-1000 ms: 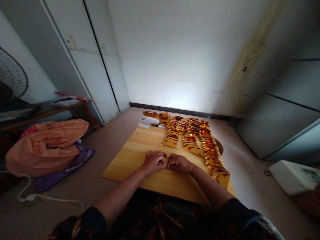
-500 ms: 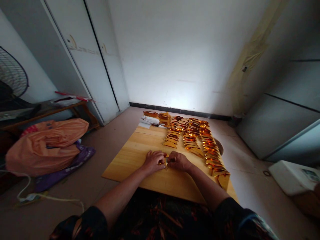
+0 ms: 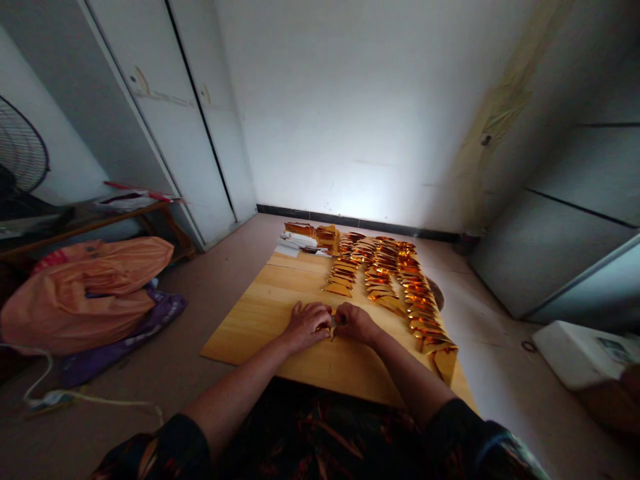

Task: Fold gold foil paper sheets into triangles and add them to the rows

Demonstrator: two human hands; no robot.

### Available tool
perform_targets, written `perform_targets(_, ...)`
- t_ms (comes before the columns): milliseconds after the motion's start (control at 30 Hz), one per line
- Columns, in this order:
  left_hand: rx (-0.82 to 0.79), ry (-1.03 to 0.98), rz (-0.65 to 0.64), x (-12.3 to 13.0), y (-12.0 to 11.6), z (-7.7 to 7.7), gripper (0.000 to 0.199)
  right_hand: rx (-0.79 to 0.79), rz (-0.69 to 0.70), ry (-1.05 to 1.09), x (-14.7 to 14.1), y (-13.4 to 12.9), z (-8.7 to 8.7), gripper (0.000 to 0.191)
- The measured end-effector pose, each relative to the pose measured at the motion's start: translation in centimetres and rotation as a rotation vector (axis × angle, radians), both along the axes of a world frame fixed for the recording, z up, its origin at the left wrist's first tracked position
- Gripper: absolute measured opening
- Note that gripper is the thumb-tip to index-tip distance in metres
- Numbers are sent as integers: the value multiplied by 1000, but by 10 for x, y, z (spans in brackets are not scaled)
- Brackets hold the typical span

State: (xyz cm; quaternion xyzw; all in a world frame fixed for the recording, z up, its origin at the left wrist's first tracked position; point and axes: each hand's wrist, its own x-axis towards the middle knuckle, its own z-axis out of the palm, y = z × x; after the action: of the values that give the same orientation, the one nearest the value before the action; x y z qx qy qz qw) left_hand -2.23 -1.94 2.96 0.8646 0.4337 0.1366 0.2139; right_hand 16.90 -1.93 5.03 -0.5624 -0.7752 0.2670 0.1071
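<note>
A small piece of gold foil paper (image 3: 331, 331) is pinched between my two hands, low over a wooden board (image 3: 260, 300). My left hand (image 3: 307, 325) is closed on its left side, fingers curled. My right hand (image 3: 356, 323) is closed at its right side, the fingertips partly hidden. Beyond and to the right, rows of folded shiny gold pieces (image 3: 417, 297) stand close together on the board. At the board's far left corner lie a stack of gold paper (image 3: 327, 238) and some white paper (image 3: 289, 251).
An orange bag (image 3: 90, 293) and a purple bag (image 3: 165, 310) lie on the floor at left, near a cable (image 3: 115, 402), a fan (image 3: 23, 147) and a wooden bench (image 3: 173, 223). A white box (image 3: 580, 353) stands at right. Behind are a wall and cabinets.
The view has shifted slightly, so the surroundings appear a little further left. Both hands stay together at nearly the same place, with only slight finger movement.
</note>
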Motion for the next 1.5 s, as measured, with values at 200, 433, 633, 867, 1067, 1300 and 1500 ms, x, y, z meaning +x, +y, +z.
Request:
perform_targets(200, -21, 71, -1, 3, -2, 8, 13, 9, -46, 17, -2, 1, -3, 18)
perform_targets(433, -1, 56, -10, 2, -1, 4, 13, 14, -77, 16, -3, 1, -4, 17)
perform_targets(633, -12, 34, -3, 3, -2, 5, 12, 35, -111, 80, 3, 3, -7, 15)
perform_targets(867, -8, 22, 6, 3, -2, 5, 12, 107, -127, 124, 7, 5, -9, 15)
perform_targets(1067, -26, 29, 14, 4, -3, 8, 11, 114, -149, 153, 8, 3, -10, 9)
perform_targets(1300, 2, 17, 12, 3, -3, 4, 11, 198, -170, 117, 6, 2, -17, 12)
perform_targets(1500, 64, 27, 69, 9, -8, -6, 15, 326, -54, 183, 5, -20, -16, 19)
